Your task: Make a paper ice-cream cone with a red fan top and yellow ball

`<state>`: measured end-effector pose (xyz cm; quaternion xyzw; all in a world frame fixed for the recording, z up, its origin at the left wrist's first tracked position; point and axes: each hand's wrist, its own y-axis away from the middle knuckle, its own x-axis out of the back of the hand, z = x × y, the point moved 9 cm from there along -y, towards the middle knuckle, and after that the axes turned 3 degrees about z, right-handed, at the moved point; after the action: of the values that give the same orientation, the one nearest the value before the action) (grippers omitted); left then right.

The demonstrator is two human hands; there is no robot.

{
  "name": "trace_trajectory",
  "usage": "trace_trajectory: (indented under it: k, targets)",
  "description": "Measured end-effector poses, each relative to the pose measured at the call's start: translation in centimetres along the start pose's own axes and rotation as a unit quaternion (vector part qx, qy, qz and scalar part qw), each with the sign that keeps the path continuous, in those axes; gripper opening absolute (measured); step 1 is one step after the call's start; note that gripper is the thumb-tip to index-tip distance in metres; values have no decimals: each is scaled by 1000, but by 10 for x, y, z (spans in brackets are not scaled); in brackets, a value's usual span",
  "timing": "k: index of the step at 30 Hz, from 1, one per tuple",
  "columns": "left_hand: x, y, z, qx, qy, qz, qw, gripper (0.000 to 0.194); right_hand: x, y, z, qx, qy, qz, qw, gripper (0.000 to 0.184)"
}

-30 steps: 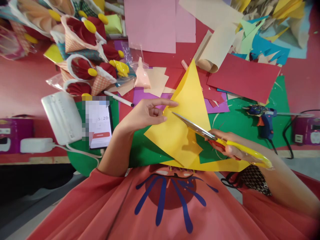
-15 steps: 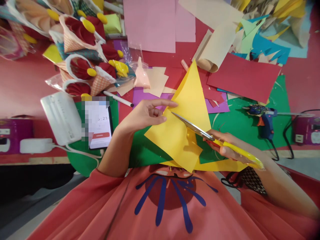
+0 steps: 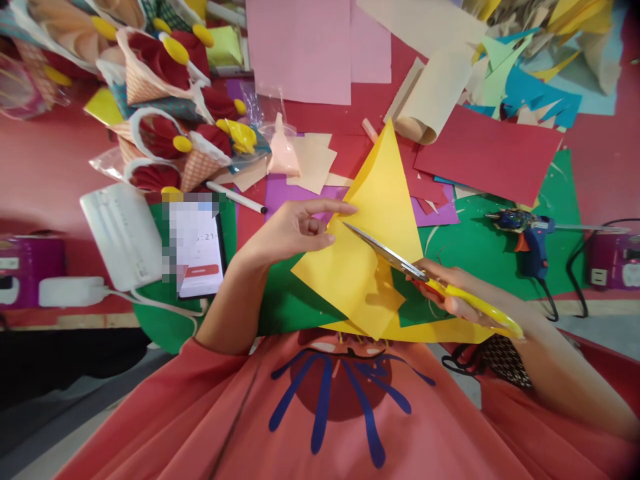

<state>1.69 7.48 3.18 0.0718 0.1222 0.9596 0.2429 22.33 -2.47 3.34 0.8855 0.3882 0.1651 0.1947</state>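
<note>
A sheet of yellow paper, pointed at the top and partly cut, is held over the green mat just in front of my shirt. My left hand grips its left edge, with index finger and thumb on the upper face and the other fingers curled. From the right, my right hand holds scissors with yellow handles. Their blades look nearly closed and lie across the paper, tips pointing up-left close to my left thumb. A lower flap of the paper hangs toward my shirt. The fingers behind the scissor handles are partly hidden.
A glue gun with its cord lies on the green mat at right. At left are a phone, a white power bank and a marker. Paper-wrapped cones, coloured sheets and scraps lie farther back.
The paper's lower flap and the scissor handles have shifted very slightly. Both hands keep nearly the same place and hold.
</note>
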Motion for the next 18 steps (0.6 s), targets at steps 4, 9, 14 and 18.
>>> trace_trajectory:
  k: [4,9,14,18]
  targets:
    - [-6,0,1,6,7,-9,1000,45,1,-1,3,-19,-25,7,999,67]
    - [-8,0,1,7,21,-12,1000,46,-1,-7,-5,-38,-43,18,998,69]
    - [-8,0,0,10,17,-11,1000,47,0,-10,-13,-27,-25,27,999,67]
    - [-7,1,0,17,9,-12,1000,47,1,-11,-11,-25,-20,34,999,69]
